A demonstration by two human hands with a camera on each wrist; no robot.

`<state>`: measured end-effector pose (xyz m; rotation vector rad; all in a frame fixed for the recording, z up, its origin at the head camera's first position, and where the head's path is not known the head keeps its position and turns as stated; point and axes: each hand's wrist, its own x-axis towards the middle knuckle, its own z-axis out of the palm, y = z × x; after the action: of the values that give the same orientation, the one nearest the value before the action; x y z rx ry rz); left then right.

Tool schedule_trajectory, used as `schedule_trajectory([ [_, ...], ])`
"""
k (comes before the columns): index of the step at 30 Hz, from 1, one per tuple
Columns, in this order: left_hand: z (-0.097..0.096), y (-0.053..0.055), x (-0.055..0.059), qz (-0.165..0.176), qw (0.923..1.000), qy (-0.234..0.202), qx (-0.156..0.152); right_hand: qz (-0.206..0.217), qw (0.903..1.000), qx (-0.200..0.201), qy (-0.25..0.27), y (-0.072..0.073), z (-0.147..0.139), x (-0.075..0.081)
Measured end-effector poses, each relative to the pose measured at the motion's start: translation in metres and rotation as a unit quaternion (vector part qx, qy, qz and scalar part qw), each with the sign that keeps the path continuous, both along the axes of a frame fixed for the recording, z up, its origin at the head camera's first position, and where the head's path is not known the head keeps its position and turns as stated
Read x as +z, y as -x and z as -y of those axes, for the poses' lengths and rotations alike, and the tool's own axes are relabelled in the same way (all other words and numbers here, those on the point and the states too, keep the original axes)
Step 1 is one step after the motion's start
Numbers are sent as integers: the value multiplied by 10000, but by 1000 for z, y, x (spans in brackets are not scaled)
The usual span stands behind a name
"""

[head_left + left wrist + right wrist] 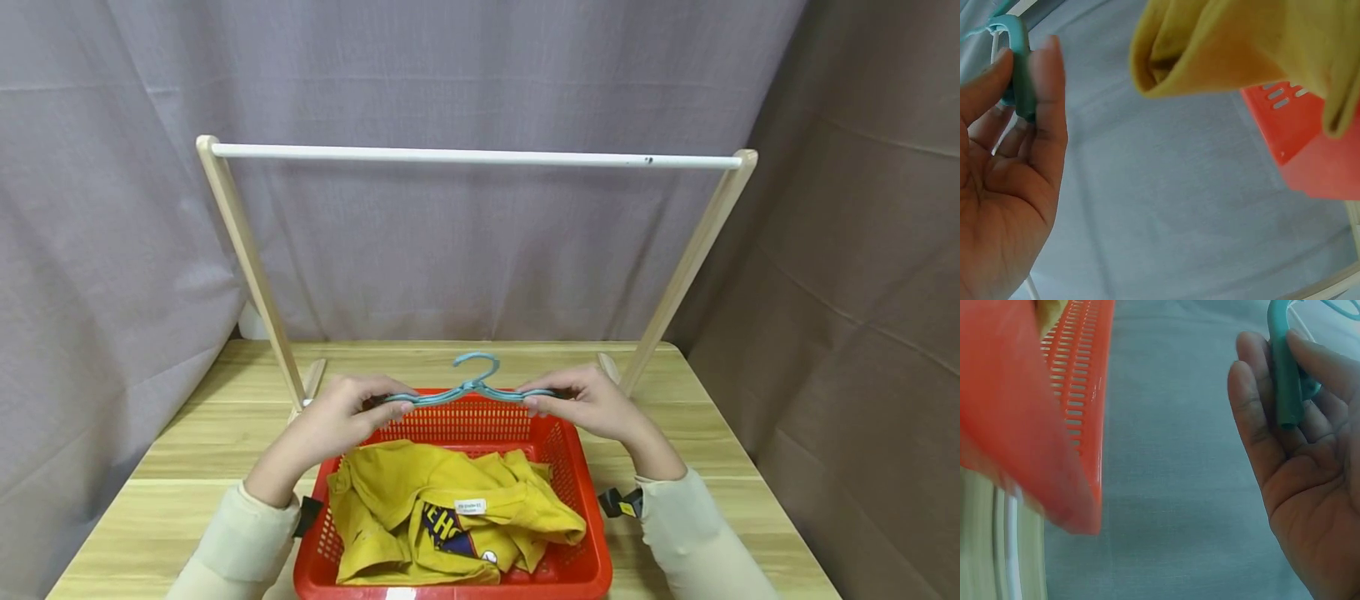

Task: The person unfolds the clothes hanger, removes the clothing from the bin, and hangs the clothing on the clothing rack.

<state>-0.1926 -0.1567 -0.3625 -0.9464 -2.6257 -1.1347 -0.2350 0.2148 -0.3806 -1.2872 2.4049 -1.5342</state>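
A teal clothes hanger (474,386) is held level over the far side of a red basket, its hook pointing up. My left hand (350,414) pinches one end of it between thumb and fingers, and my right hand (588,403) pinches the other. The teal hanger end shows in the left wrist view between the thumb and fingers of the left hand (1016,169), and likewise in the right hand (1310,462) in the right wrist view. Below the hands, a yellow garment (517,508) with a white label and dark print lies crumpled in the basket.
The red perforated basket (588,500) stands on a wood-grain table (202,450) between my forearms. Behind it rises a clothes rack with a white bar (465,155) and wooden posts (251,258). Grey curtain (465,250) hangs at the back, with brown cloth (855,317) on the right.
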Motion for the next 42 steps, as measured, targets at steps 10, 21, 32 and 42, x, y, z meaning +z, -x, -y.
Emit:
schedule_trajectory([
  [10,0,2,-1,-798,9953,120,543,-312,9994,-84,-128,-10,9,12],
  [21,0,2,-1,-736,9900,268,1171,-681,9962,-463,-296,-19,14,24],
  [32,1,2,0,-774,9892,162,1231,-771,9949,-631,-167,-18,12,21],
  [42,3,2,1,-548,9899,-297,1274,-873,9938,-684,46,-17,9,18],
])
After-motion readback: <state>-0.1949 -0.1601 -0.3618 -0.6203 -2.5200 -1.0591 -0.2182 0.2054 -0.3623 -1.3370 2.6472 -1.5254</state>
